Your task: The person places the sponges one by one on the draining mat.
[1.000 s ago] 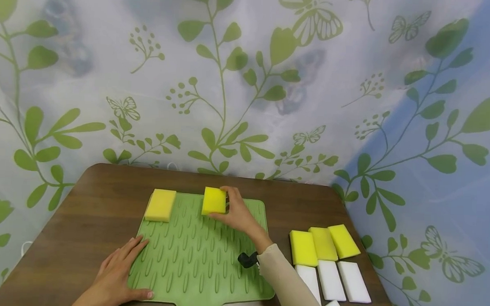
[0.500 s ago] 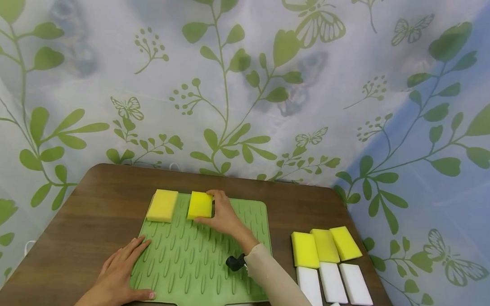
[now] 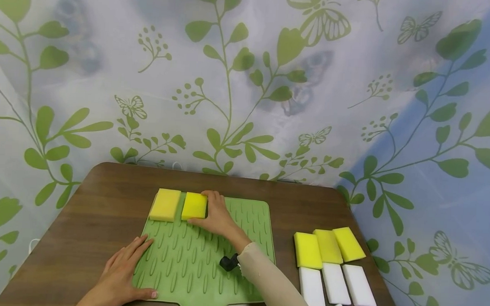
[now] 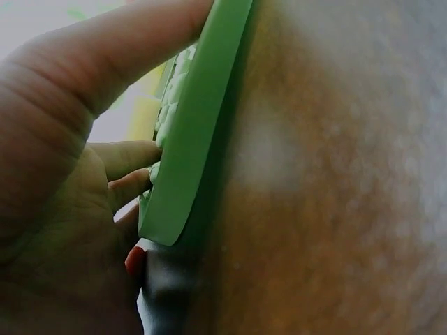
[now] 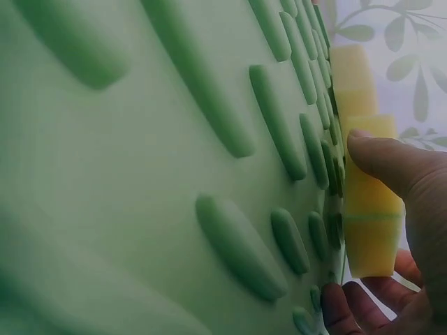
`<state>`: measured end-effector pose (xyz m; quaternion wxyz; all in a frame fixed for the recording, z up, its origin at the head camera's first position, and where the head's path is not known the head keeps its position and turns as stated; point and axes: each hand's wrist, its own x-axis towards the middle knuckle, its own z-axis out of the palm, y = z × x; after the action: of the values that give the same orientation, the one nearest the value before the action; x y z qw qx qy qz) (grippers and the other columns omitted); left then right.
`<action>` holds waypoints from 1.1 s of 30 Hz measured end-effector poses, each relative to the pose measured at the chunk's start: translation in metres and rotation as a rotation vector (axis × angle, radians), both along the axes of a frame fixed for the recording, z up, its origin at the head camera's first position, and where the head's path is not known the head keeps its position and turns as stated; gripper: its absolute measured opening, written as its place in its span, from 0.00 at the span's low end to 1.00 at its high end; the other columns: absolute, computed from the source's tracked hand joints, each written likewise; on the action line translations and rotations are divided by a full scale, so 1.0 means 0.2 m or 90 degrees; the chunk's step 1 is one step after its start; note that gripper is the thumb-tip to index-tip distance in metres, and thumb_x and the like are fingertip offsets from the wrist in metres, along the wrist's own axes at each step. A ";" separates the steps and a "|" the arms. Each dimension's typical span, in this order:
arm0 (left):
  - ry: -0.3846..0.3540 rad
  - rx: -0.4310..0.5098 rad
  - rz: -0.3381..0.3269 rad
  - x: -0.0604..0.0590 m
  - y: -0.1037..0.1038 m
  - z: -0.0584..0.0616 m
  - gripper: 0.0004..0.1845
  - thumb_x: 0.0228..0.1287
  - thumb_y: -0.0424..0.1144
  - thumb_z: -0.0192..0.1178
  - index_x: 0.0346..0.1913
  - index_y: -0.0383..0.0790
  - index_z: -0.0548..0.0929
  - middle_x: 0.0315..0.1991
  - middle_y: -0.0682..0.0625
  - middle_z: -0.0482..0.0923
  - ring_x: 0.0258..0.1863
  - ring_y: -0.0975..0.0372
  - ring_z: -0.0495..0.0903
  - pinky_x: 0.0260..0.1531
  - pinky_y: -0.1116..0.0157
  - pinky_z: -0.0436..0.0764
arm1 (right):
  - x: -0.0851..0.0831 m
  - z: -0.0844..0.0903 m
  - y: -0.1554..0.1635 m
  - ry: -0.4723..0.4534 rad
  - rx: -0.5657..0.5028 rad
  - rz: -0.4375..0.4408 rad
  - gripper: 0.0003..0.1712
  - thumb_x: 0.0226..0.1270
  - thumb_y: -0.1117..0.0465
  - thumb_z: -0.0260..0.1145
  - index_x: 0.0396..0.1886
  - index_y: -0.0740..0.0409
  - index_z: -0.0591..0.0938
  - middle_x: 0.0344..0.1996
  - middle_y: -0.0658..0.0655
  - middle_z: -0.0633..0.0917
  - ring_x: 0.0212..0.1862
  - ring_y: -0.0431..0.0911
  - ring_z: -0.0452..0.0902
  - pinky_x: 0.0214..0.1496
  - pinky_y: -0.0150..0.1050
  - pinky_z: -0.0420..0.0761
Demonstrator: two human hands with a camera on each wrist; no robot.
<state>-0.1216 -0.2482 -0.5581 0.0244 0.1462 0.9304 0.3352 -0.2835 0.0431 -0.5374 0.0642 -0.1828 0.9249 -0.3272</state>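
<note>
Right hand (image 3: 217, 215) grips a yellow sponge (image 3: 194, 205): the thumb runs along the sponge's near edge and the fingers curl over its far edge, palm against its right side. The right wrist view confirms this, thumb on one long face of the sponge (image 5: 369, 209) and fingertips (image 5: 342, 307) curled round below it. The sponge sits flat on the far left part of a green ribbed drying mat (image 3: 200, 264). Just beyond the fingertips, to the sponge's left, lies a second yellow sponge (image 3: 165, 204) at the mat's far left corner; the two are just beside each other, and whether they touch cannot be told from the head view.

Left hand (image 3: 121, 274) lies flat, fingers straight and slightly spread, on the mat's near left edge; thumb along the near edge, fingertips (image 3: 144, 243) on the ribbed surface. It holds nothing. The left wrist view is blurred but appears to show the thumb over the mat's rim (image 4: 188, 139).

The mat rests on a brown wooden table (image 3: 84, 219). Well to the right of the right hand's wrist: three yellow sponges (image 3: 328, 246) in a row, with white sponges (image 3: 333, 282) in a row just nearer. A small black device (image 3: 227, 262) sits at the right wrist, by the beige sleeve (image 3: 268, 284).
</note>
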 end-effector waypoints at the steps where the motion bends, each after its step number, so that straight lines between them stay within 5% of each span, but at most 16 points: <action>1: -0.001 0.000 0.000 0.00 0.00 0.00 0.69 0.39 0.70 0.84 0.85 0.50 0.63 0.86 0.41 0.56 0.80 0.38 0.58 0.69 0.33 0.56 | 0.00 0.00 0.00 0.001 0.001 -0.002 0.54 0.64 0.36 0.79 0.80 0.50 0.64 0.72 0.56 0.71 0.67 0.50 0.68 0.65 0.49 0.79; 21: -0.026 -0.010 -0.002 -0.02 -0.01 0.00 0.69 0.39 0.69 0.84 0.85 0.49 0.63 0.85 0.41 0.56 0.79 0.33 0.59 0.69 0.31 0.56 | -0.01 -0.04 -0.05 0.008 0.033 -0.015 0.55 0.63 0.34 0.79 0.81 0.47 0.63 0.74 0.56 0.71 0.67 0.51 0.67 0.66 0.49 0.79; 33: -0.033 -0.033 -0.001 -0.01 0.01 0.03 0.69 0.39 0.68 0.85 0.85 0.47 0.63 0.85 0.40 0.56 0.80 0.34 0.60 0.69 0.32 0.58 | -0.01 -0.05 -0.03 0.000 0.032 -0.003 0.59 0.65 0.34 0.77 0.86 0.46 0.58 0.79 0.57 0.67 0.76 0.54 0.64 0.74 0.54 0.78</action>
<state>-0.1240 -0.2461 -0.5512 0.0525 0.1376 0.9378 0.3144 -0.2851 0.0373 -0.5483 0.0682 -0.1792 0.9332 -0.3039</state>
